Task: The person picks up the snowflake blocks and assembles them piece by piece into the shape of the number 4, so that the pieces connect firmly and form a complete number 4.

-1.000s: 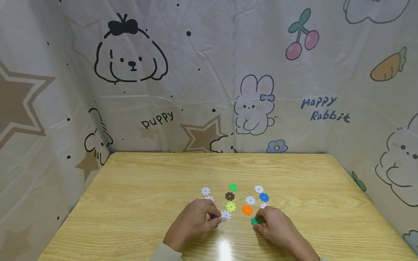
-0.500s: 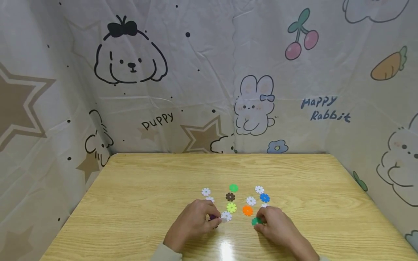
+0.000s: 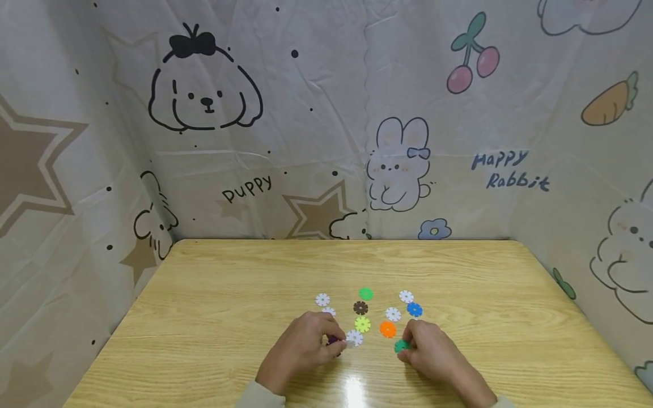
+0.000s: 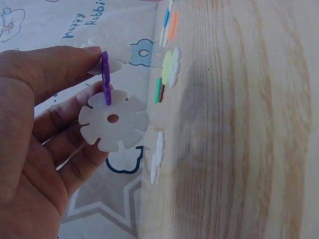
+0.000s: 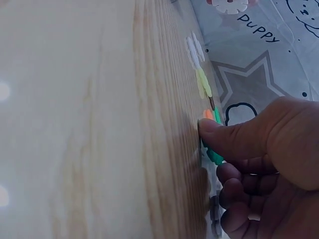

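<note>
My left hand (image 3: 305, 345) pinches a purple snowflake disc (image 4: 106, 79) between thumb and fingers. Two translucent white slotted discs are joined to it, the lower white disc (image 4: 113, 122) facing the left wrist camera and the other partly behind the thumb. In the head view my right hand (image 3: 433, 350) holds a green snowflake disc (image 3: 401, 346) by its right side, low at the tabletop. The thumb covers part of this green disc (image 5: 214, 156) in the right wrist view. An orange disc (image 3: 388, 329) lies just beyond the right fingertips, and a white disc (image 3: 354, 338) lies beside the left fingertips.
Further back on the wooden table (image 3: 229, 283) lie loose discs: bright green (image 3: 365, 293), brown (image 3: 360, 307), yellow-green (image 3: 362, 324), blue (image 3: 414, 309) and several white ones. A printed curtain (image 3: 306, 141) hangs behind the table and along both sides.
The right hand has shifted slightly, with its fingers now covering more of the white disc behind them. The left hand and its joined discs look the same.
</note>
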`<move>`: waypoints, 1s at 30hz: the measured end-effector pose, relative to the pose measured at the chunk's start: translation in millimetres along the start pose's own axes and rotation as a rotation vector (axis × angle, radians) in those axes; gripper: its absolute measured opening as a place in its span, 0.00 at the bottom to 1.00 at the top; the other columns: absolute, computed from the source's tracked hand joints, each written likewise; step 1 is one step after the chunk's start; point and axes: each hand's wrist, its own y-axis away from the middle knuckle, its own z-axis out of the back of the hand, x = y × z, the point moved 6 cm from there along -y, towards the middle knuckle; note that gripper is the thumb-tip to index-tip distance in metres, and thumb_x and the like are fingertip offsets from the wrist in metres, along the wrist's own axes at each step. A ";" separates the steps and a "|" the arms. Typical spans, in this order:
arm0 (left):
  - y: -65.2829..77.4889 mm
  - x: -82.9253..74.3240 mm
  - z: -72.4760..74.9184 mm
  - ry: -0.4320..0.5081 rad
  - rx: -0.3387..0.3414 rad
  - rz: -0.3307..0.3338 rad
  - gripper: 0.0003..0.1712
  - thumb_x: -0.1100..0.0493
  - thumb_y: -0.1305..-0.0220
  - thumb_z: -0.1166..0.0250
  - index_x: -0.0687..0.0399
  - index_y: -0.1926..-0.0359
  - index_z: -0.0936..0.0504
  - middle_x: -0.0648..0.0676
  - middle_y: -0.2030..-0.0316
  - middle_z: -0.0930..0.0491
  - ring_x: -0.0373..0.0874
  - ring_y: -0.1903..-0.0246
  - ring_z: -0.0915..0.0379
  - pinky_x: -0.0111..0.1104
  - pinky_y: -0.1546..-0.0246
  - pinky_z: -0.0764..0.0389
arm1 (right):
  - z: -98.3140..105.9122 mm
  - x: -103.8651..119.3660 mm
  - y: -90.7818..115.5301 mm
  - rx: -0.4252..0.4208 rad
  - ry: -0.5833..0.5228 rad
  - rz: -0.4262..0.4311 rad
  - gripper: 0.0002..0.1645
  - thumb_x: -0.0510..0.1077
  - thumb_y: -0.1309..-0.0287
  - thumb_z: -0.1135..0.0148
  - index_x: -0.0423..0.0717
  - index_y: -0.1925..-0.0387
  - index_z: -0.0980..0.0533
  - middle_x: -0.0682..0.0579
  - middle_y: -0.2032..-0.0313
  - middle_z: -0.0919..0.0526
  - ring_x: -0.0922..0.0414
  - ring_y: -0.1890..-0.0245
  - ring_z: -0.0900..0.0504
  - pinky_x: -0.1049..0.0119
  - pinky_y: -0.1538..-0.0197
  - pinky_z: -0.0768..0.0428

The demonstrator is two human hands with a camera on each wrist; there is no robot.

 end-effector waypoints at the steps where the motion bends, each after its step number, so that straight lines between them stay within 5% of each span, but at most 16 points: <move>1: 0.1 0.0 -0.1 -0.002 0.000 0.002 0.03 0.57 0.38 0.28 0.50 0.66 0.09 0.35 0.70 0.21 0.31 0.71 0.27 0.23 0.70 0.26 | -0.2 -0.2 0.4 -0.002 -0.005 -0.004 0.15 0.37 0.54 0.22 0.44 0.71 0.24 0.57 0.75 0.25 0.59 0.75 0.28 0.65 0.70 0.25; 13: 0.0 -0.7 -1.1 -0.001 -0.009 -0.001 0.03 0.57 0.38 0.28 0.50 0.68 0.10 0.36 0.70 0.22 0.29 0.71 0.26 0.23 0.70 0.25 | 2.3 -2.6 -0.2 -0.009 -0.045 -0.017 0.17 0.36 0.55 0.21 0.40 0.65 0.21 0.57 0.73 0.21 0.61 0.72 0.25 0.64 0.66 0.22; 24: -1.6 -0.3 -2.3 0.007 -0.017 -0.022 0.02 0.60 0.38 0.28 0.50 0.68 0.09 0.35 0.71 0.21 0.29 0.71 0.26 0.22 0.70 0.26 | 6.5 -2.1 3.6 -0.020 -0.004 0.092 0.10 0.39 0.50 0.24 0.46 0.75 0.21 0.61 0.80 0.29 0.62 0.77 0.32 0.69 0.74 0.31; 30: -1.9 -2.0 -2.6 0.015 -0.014 -0.023 0.03 0.59 0.37 0.29 0.51 0.67 0.10 0.37 0.70 0.21 0.30 0.70 0.25 0.23 0.69 0.25 | 8.1 -2.4 4.8 -0.029 0.003 0.128 0.16 0.40 0.46 0.27 0.51 0.81 0.26 0.63 0.83 0.34 0.66 0.81 0.37 0.70 0.76 0.35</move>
